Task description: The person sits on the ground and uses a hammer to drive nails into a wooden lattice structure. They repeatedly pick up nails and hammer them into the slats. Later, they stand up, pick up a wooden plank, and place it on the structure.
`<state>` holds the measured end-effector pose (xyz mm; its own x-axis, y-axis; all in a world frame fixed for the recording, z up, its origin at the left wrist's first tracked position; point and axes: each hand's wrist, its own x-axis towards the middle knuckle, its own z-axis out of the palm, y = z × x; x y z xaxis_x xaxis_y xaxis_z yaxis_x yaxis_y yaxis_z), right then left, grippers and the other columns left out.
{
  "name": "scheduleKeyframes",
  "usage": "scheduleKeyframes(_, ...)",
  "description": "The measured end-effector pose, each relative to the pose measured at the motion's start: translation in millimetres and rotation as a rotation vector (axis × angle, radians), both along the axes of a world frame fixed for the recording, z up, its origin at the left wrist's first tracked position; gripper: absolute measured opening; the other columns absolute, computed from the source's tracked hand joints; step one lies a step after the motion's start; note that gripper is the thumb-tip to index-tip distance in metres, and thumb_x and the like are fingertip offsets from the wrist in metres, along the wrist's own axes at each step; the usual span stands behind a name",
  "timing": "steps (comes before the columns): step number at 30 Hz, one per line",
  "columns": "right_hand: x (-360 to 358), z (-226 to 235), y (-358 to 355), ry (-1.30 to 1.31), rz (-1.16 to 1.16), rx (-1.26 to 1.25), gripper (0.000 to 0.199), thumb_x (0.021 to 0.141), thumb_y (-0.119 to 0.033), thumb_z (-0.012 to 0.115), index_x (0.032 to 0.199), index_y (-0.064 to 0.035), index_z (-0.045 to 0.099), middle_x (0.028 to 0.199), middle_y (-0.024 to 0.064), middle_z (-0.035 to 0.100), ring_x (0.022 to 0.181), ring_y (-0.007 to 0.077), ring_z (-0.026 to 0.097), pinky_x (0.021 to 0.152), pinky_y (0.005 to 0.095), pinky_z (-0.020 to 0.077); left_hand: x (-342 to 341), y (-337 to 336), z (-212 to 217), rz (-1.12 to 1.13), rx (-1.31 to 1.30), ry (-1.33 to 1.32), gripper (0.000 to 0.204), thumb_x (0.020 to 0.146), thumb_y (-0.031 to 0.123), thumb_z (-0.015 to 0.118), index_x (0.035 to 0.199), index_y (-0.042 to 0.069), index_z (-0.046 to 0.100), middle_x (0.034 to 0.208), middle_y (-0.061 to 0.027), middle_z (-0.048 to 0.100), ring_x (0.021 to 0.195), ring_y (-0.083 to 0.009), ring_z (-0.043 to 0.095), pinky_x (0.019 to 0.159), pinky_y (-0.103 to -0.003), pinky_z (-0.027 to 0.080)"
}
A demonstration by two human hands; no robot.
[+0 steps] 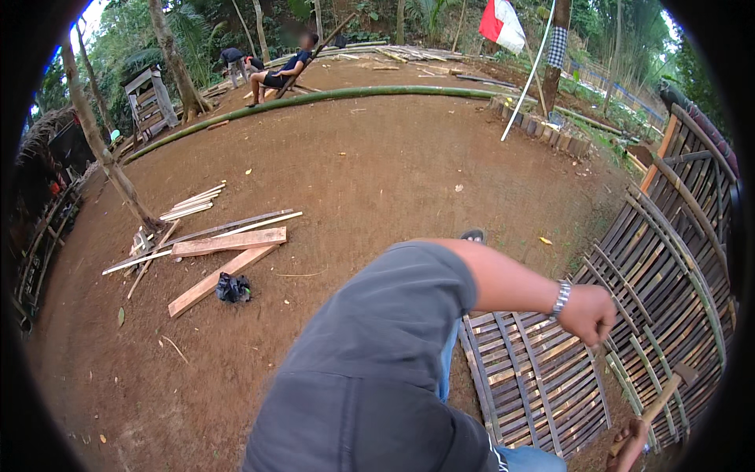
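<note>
My left hand (588, 315), with a metal-banded watch on its wrist, reaches out to the right with its fingers closed. Whatever is pinched in them is too small to name. Below it lies a slatted bamboo panel (528, 370) made of many thin strips with crossbars. At the lower right edge, my right hand (627, 447) grips the wooden handle of a hammer (662, 400), its head pointing up and away. Just beyond the hammer stands a larger slatted bamboo fence (668, 267) with curved poles.
Planks (228, 242) and thin wood strips (193, 203) lie on the dirt at left, beside a black plastic bag (233, 288). Farther off, a long green bamboo pole (314, 100) crosses the yard. A person (289, 71) sits reclined behind it. A red and white flag (503, 27) hangs nearby.
</note>
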<state>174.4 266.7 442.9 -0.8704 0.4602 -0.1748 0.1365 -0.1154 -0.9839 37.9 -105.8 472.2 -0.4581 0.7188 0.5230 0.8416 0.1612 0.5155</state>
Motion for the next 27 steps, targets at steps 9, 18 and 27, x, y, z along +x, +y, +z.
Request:
scheduleKeyframes(9,-89,-62,87,-0.004,0.08,0.45,0.03,0.092,-0.017,0.068,0.113,0.0012,0.056,0.077,0.0037,0.053,0.067,0.0147,0.05,0.057,0.0278,0.0398,-79,90,-113,-0.148,-0.19,-0.134,0.016,0.064,0.024,0.077,0.077,0.015,0.076,0.079,-0.0068,0.072,0.076,-0.0265,0.069,0.067,-0.04,0.053)
scheduleKeyframes(18,-287,-154,50,-0.209,0.627,0.568,0.024,0.09,-0.009,0.057,0.113,-0.0054,0.05,0.07,-0.002,0.045,0.052,0.0069,0.043,0.043,0.0252,0.0336,-281,91,-179,-0.122,-0.926,0.099,0.032,0.08,0.032,0.071,0.098,0.006,0.077,0.105,-0.0176,0.073,0.095,-0.0352,0.07,0.085,-0.047,0.055)
scheduleKeyframes(27,-295,-235,131,-0.445,0.841,1.056,0.01,0.09,-0.009,0.057,0.099,-0.0058,0.053,0.063,0.0049,0.052,0.045,0.0158,0.049,0.035,0.0329,0.0391,-65,-240,-268,1.185,-0.284,-0.695,0.041,0.09,0.017,0.059,0.13,0.02,0.063,0.132,-0.0145,0.061,0.124,-0.0326,0.056,0.104,-0.043,0.046)
